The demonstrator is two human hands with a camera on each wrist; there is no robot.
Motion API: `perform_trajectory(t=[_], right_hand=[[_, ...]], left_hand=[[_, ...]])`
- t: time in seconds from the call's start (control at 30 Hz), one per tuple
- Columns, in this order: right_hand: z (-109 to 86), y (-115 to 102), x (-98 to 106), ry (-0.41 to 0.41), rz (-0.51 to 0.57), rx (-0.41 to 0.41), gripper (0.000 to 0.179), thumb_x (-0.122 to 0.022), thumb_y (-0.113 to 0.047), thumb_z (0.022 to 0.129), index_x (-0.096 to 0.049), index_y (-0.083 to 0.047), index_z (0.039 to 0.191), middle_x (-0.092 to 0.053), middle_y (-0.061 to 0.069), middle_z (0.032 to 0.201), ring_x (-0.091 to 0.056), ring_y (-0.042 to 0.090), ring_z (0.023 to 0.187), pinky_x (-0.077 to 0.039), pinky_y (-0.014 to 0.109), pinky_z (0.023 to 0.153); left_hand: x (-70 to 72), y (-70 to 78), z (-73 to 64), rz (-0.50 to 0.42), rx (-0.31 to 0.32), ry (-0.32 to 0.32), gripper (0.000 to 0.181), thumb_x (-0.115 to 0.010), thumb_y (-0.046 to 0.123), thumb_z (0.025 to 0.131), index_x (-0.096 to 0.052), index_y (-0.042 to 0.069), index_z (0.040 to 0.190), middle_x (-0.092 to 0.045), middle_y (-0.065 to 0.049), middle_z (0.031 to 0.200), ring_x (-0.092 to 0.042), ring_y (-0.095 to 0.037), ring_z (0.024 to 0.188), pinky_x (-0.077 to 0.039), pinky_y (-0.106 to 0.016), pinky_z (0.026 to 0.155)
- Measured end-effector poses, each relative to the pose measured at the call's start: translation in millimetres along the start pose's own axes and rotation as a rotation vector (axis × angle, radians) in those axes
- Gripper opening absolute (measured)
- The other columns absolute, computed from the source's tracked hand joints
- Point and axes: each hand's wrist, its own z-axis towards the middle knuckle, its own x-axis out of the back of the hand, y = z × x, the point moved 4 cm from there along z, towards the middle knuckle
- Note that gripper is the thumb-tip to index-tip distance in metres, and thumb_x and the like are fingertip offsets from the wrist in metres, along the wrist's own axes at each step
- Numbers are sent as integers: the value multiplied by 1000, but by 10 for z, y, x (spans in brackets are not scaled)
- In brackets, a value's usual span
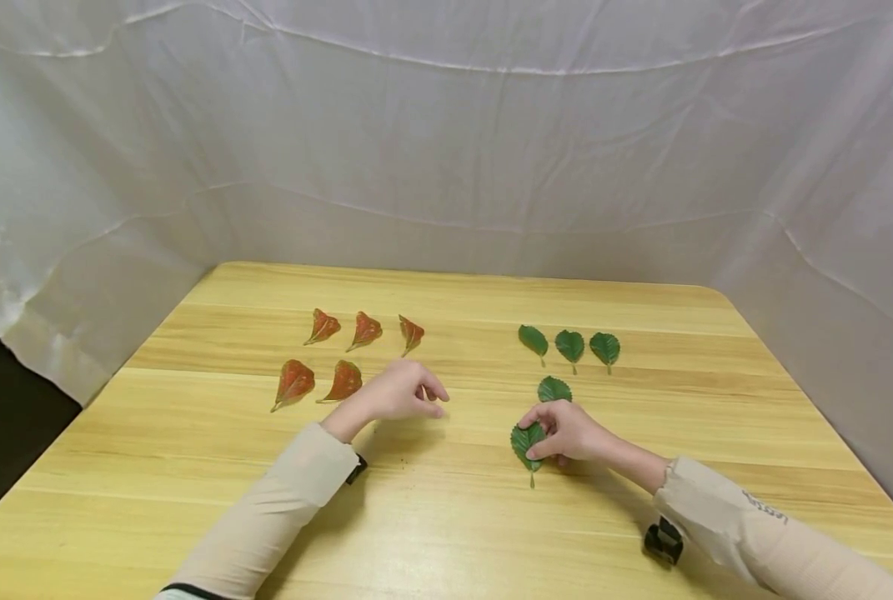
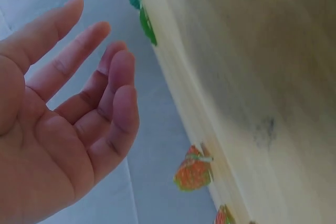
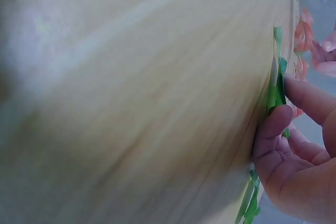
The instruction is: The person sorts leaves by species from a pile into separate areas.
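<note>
My right hand (image 1: 572,431) pinches a green leaf (image 1: 523,442) by its right side, low over the wooden table. The leaf has toothed edges, and its stem points toward me. In the right wrist view, the same leaf (image 3: 272,94) shows edge-on between the fingers. Just behind that hand, another green leaf (image 1: 554,387) is partly covered by it. My left hand (image 1: 401,390) hovers above the table with loosely bent fingers and nothing in them. Beside its wrist lies a red leaf (image 1: 344,380), partly hidden.
Three red leaves, one of them here (image 1: 367,329), form a back row on the left, with another red leaf (image 1: 294,382) in front. Three green leaves, including this middle one (image 1: 569,345), line the back right. A pale curtain (image 1: 446,167) hangs around the table (image 1: 446,542).
</note>
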Motion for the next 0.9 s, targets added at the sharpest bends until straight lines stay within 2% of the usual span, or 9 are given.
perform_trajectory(t=[0.23, 0.43, 0.6, 0.9], right_hand=[[-19, -26, 10, -6, 19, 7, 34, -72, -1, 71, -59, 8, 101, -40, 2, 64, -48, 12, 45, -45, 27, 42], [-30, -22, 14, -9, 39, 4, 35, -72, 0, 71, -58, 9, 102, -40, 2, 63, -47, 12, 46, -45, 27, 43], [-35, 13, 25, -1, 62, -20, 35, -72, 0, 71, -58, 9, 103, -41, 3, 64, -48, 15, 49, -47, 30, 46], [-61, 41, 41, 2, 107, -39, 35, -70, 2, 72, -57, 9, 103, -42, 4, 63, -51, 16, 48, -49, 31, 47]], left_hand=[[-132, 67, 53, 19, -11, -89, 21, -72, 15, 75, -70, 4, 93, -64, -2, 82, -55, -10, 71, -44, -23, 64], [-209, 79, 70, 54, -10, -133, 26, -76, 18, 70, -71, 4, 92, -64, 1, 76, -50, -7, 66, -42, -21, 60], [-240, 83, 70, 61, 5, -158, 28, -78, 19, 68, -71, 4, 91, -59, 5, 69, -44, -6, 60, -39, -20, 56], [-279, 67, 80, 89, 39, -176, 29, -78, 18, 67, -71, 5, 92, -59, 4, 70, -44, -7, 60, -39, -21, 57]])
